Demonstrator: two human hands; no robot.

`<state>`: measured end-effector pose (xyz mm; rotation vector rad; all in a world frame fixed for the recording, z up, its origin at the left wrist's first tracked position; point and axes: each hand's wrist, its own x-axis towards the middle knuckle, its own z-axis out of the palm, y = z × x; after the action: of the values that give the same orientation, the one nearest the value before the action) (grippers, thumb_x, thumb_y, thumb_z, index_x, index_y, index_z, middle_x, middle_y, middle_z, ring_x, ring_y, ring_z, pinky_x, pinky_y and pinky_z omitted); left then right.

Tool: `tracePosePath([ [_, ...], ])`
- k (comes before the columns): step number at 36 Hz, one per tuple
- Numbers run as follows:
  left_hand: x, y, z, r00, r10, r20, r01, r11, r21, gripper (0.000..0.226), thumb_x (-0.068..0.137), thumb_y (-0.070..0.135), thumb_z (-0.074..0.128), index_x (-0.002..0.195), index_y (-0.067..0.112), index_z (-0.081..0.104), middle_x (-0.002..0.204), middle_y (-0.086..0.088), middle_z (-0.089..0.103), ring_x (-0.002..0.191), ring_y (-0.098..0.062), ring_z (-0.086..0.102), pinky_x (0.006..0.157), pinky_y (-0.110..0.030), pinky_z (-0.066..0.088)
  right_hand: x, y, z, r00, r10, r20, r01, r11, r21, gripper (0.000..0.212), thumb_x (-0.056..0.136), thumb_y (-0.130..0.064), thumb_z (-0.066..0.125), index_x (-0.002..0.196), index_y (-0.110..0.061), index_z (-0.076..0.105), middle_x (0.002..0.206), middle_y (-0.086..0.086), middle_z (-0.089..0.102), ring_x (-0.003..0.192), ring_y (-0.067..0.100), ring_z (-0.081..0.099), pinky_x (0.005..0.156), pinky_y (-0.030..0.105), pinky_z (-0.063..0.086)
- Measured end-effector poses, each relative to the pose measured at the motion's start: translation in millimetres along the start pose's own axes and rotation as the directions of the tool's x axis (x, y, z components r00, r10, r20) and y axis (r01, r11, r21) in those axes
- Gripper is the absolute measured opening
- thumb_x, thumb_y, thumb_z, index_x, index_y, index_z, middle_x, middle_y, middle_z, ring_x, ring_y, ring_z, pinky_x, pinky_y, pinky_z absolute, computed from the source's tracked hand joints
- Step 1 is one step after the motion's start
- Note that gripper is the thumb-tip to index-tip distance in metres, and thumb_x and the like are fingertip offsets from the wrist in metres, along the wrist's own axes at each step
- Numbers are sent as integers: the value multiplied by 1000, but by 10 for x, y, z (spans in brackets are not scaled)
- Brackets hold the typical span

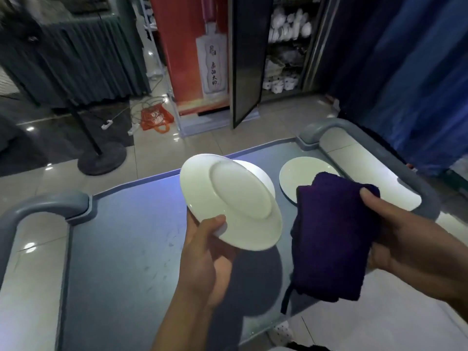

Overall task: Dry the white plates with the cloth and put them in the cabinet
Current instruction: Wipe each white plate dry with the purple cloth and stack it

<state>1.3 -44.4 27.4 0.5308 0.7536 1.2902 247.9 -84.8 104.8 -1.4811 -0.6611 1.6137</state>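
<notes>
My left hand (205,252) grips a white plate (228,198) by its near rim, tilted with its underside facing me, above the grey cart top (121,244). Behind it the rim of a second white plate (260,172) shows; I cannot tell whether it rests on the cart. My right hand (405,239) holds a folded dark purple cloth (331,236), thumb on top, just right of the held plate. Another white plate (296,176) lies flat on the cart, partly hidden by the cloth. The cabinet (286,46) stands beyond the cart with its door (247,59) open.
Grey cart handles (45,206) (329,125) curve up at left and far right. White crockery fills the cabinet shelves. A red poster panel (192,51), an orange bag (155,117), cables, and a black stand base (101,158) are on the tiled floor. A blue curtain (417,72) hangs at right.
</notes>
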Motion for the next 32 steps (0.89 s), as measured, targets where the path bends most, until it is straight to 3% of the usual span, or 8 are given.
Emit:
tracePosePath([
  [6, -106, -34, 94, 996, -32, 81, 31, 999, 8, 73, 57, 23, 75, 128, 32, 62, 113, 1, 72, 99, -16, 71, 68, -31, 60, 246, -136, 142, 923, -304, -234, 234, 930, -285, 18, 94, -41, 60, 100, -32, 74, 97, -13, 77, 101, 12, 70, 97, 42, 52],
  [11, -211, -106, 297, 989, -48, 141, 38, 997, 75, 69, 57, 20, 76, 124, 34, 67, 115, -3, 72, 105, -20, 70, 73, -29, 59, 375, -65, 725, 875, -475, -95, 409, 830, -380, 20, 98, -30, 62, 110, -21, 75, 103, 1, 77, 94, 10, 67, 90, 35, 52],
  [14, -246, -98, 318, 990, -36, 138, 19, 993, 121, 64, 58, 24, 74, 120, 37, 67, 112, -2, 73, 104, -21, 71, 72, -31, 60, 411, 57, 976, 848, -529, -30, 476, 786, -394, 18, 100, -33, 59, 114, -34, 70, 109, -10, 72, 106, 14, 65, 96, 41, 52],
  [17, -242, -22, 269, 993, -21, 112, 4, 989, 145, 56, 68, 15, 68, 118, 40, 69, 113, -3, 73, 103, -22, 71, 72, -34, 60, 387, 164, 1063, 847, -528, 65, 514, 781, -353, 20, 94, -45, 62, 102, -63, 64, 125, -20, 64, 121, 9, 57, 106, 48, 47],
  [21, -237, 56, 179, 995, -57, 77, 53, 997, 52, 69, 69, 12, 65, 136, 24, 59, 120, -8, 72, 102, -22, 71, 74, -38, 62, 273, 238, 1047, 833, -484, 270, 554, 721, -417, 31, 84, -51, 60, 95, -79, 56, 145, -28, 49, 143, -4, 32, 122, 45, 24],
  [25, -209, 135, 96, 996, -85, 42, 87, 994, -67, 80, 70, 25, 69, 147, 17, 52, 142, -13, 61, 123, -29, 62, 94, -42, 57, 169, 170, 833, 812, -398, 427, 576, 665, -475, 39, 86, -45, 60, 109, -75, 56, 138, -49, 40, 139, -22, 17, 125, 44, 10],
  [29, -183, 177, 55, 995, -71, 75, 83, 982, -171, 61, 74, 16, 65, 135, 19, 64, 132, -10, 69, 111, -24, 69, 85, -38, 62, 95, 152, 550, 824, -352, 445, 558, 640, -528, 48, 85, -45, 61, 126, -67, 50, 136, -55, 35, 139, -24, 12, 123, 40, 6],
  [32, -152, 180, 35, 994, -81, 70, 93, 978, -187, 41, 79, 18, 57, 114, 23, 78, 125, -9, 72, 106, -24, 71, 84, -38, 61, 64, 204, 304, 849, -326, 416, 513, 696, -503, 58, 80, -57, 64, 135, -62, 48, 150, -42, 31, 144, -16, 15, 122, 43, 15],
])
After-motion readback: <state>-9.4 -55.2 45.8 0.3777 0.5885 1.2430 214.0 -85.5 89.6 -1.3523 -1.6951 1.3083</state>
